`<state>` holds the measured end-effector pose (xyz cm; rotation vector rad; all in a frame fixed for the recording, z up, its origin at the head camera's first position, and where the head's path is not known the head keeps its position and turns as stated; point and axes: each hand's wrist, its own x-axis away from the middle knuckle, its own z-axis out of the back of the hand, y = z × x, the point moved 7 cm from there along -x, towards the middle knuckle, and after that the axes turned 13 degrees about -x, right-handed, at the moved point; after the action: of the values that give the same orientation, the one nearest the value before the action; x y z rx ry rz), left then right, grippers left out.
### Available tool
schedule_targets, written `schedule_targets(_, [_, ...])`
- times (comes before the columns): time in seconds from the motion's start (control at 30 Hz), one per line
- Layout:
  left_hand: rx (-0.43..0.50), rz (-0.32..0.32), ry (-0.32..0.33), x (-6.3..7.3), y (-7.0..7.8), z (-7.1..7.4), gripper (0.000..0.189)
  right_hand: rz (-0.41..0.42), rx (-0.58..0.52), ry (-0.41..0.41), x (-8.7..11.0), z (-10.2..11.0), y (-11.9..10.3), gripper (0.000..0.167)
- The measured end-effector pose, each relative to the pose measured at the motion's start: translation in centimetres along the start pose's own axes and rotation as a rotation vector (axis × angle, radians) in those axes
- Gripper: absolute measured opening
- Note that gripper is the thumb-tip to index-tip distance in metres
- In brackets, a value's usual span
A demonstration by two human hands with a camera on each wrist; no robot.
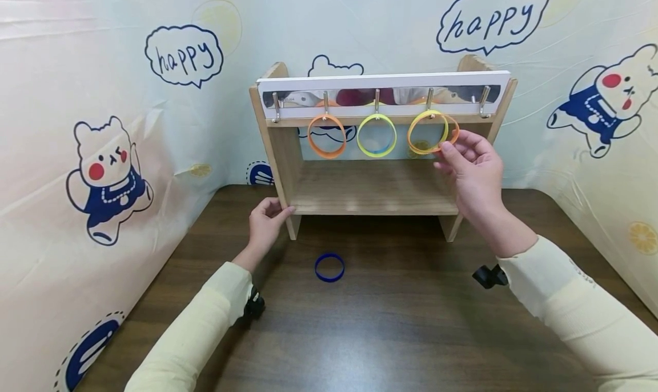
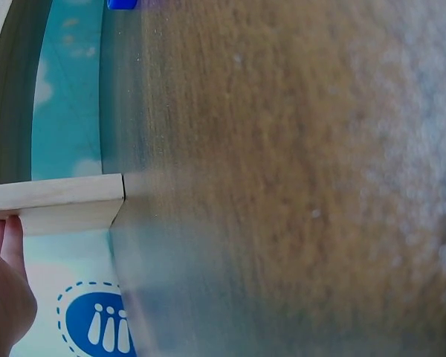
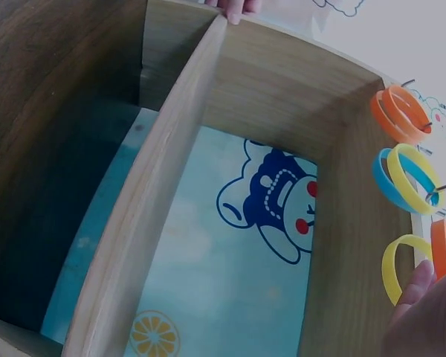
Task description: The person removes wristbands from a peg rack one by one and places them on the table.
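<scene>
My right hand [image 1: 475,169] pinches an orange wristband [image 1: 455,130] between thumb and fingers. It is up at the fourth hook [image 1: 429,99] of the wooden rack, where it overlaps a yellow wristband [image 3: 391,277]. My left hand [image 1: 264,223] grips the front edge of the rack's left side panel [image 1: 272,158], low down near the shelf. Orange wristbands [image 3: 401,113] hang on the second hook. From the third hook hang a yellow wristband [image 3: 410,178] and a blue one [image 3: 386,182] behind it.
A dark blue wristband [image 1: 329,267] lies on the brown table [image 1: 390,323] in front of the rack. The outermost hooks, left [image 1: 276,107] and right [image 1: 484,102], hold no bands. A printed cloth [image 1: 169,135] surrounds the table at the back and sides.
</scene>
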<state>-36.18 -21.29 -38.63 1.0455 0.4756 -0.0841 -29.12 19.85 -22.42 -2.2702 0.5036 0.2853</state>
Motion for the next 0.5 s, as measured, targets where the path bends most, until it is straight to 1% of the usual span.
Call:
schedule_targets(0.3, [-0.004, -0.001, 0.008, -0.03, 0.03, 0.03, 0.038, 0.019, -0.002, 0.018, -0.21, -0.33, -0.48, 0.035])
schedule_targets(0.5, [-0.006, 0.002, 0.008, 0.06, -0.02, 0.05, 0.037, 0.042, -0.023, 0.011, -0.27, -0.77, -0.77, 0.03])
